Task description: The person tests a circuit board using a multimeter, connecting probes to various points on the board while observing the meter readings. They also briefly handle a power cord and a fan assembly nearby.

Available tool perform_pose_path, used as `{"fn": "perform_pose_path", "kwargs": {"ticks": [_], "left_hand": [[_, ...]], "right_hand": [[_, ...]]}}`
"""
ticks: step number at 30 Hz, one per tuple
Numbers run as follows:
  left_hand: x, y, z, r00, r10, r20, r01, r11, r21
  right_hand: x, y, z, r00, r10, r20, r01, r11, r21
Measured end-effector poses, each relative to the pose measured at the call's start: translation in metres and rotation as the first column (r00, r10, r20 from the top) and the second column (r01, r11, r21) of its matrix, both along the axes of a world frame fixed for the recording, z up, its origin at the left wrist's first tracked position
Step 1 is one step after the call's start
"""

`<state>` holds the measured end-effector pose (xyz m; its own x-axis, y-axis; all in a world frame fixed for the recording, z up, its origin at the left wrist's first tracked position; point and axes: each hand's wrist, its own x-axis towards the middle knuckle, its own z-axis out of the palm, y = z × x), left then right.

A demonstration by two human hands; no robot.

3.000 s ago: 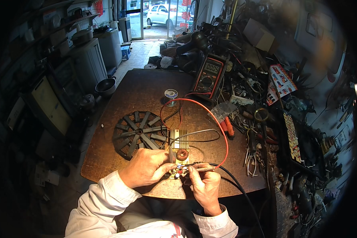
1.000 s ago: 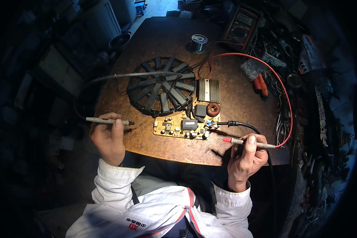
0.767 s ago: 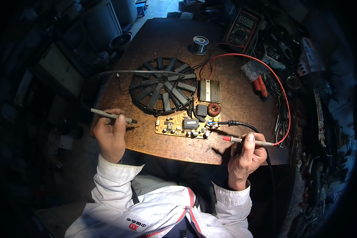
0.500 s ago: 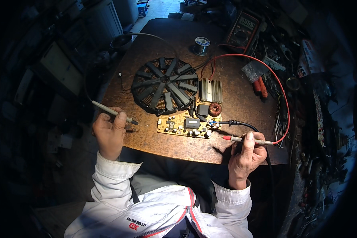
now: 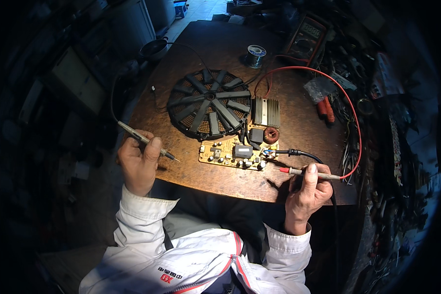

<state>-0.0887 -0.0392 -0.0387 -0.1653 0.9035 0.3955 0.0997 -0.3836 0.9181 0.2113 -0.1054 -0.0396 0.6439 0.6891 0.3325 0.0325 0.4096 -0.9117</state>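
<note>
My left hand (image 5: 138,164) is closed around a grey test probe (image 5: 131,131) with a black front end. Its bare metal tip points at the left end of a yellow circuit board (image 5: 207,147), a little apart from it. In my right hand (image 5: 306,196) a grey test probe with a red front (image 5: 287,171) is pinched between thumb and fingers, its tip pointing left, just right of the board's lower corner. The board carries capacitors, a black block, a copper-wound ring coil (image 5: 271,134) and a finned heat sink (image 5: 268,112). A round induction coil (image 5: 210,104) lies behind it.
A multimeter (image 5: 306,40) leans at the back right, with a red lead (image 5: 354,112) arching to my right hand. Behind the coil stands a solder spool (image 5: 256,55). Red-handled pliers (image 5: 326,110) and tangled wires crowd the right edge. A black power cord (image 5: 308,155) leaves the board.
The left probe has tilted slightly and its metal tip now shows, a bit farther right. The right hand keeps its hold almost unmoved. The whole view has shifted slightly.
</note>
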Motion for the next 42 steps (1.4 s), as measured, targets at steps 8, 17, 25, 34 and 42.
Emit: {"fn": "perform_pose_path", "kwargs": {"ticks": [8,17,25,34,42], "left_hand": [[0.002,-0.002,0.004,1.0,0.011,-0.012,-0.012,1.0,-0.017],[0.003,0.0,0.0,0.999,-0.017,-0.036,0.018,0.998,0.052],[0.002,0.0,-0.001,0.999,-0.018,-0.051,0.021,0.998,0.056],[0.002,0.001,-0.002,0.997,-0.022,-0.074,0.026,0.998,0.05],[0.003,0.0,0.0,0.995,-0.024,-0.099,0.03,0.998,0.059]], "right_hand": [[0.002,0.001,-0.005,1.0,-0.014,0.028,0.014,1.0,0.004],[0.001,0.002,-0.003,1.0,-0.005,0.026,0.005,1.0,0.006],[0.001,0.002,-0.003,1.0,-0.006,0.015,0.006,1.0,0.0],[0.001,0.002,-0.004,1.0,-0.004,0.002,0.004,1.0,0.007],[0.003,0.002,-0.006,1.0,-0.001,0.021,0.0,1.0,0.015]]}}
